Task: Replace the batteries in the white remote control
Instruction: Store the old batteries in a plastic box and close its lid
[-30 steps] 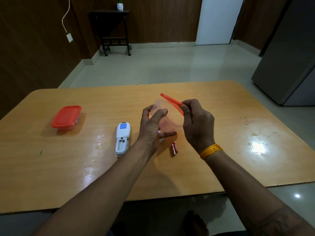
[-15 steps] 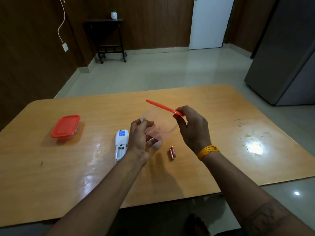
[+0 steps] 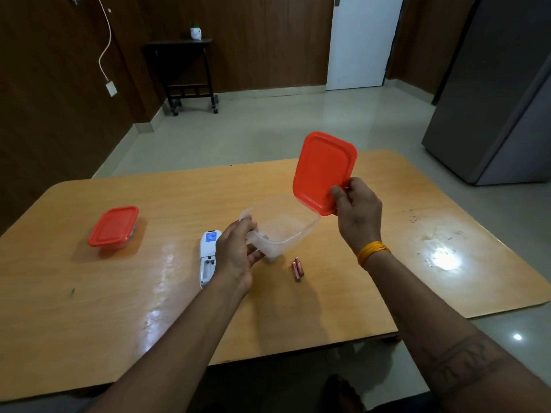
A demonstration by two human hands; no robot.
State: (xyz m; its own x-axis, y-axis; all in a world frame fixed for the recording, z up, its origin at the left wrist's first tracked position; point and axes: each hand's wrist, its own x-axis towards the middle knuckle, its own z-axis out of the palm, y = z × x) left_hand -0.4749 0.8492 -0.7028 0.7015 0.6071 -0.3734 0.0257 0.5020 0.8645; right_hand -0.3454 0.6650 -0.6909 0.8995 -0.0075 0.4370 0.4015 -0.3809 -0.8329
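Left hand (image 3: 235, 254) fingers curled round clear tub (image 3: 280, 226); right hand (image 3: 357, 208) pinching red lid (image 3: 323, 171); two batteries (image 3: 297, 268) below the tub, white remote (image 3: 208, 257) beside left fingers

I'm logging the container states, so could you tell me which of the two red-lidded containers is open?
The clear container gripped by the left hand; its red lid is off, held by the right hand. The other container, at the table's left, remains lidded.
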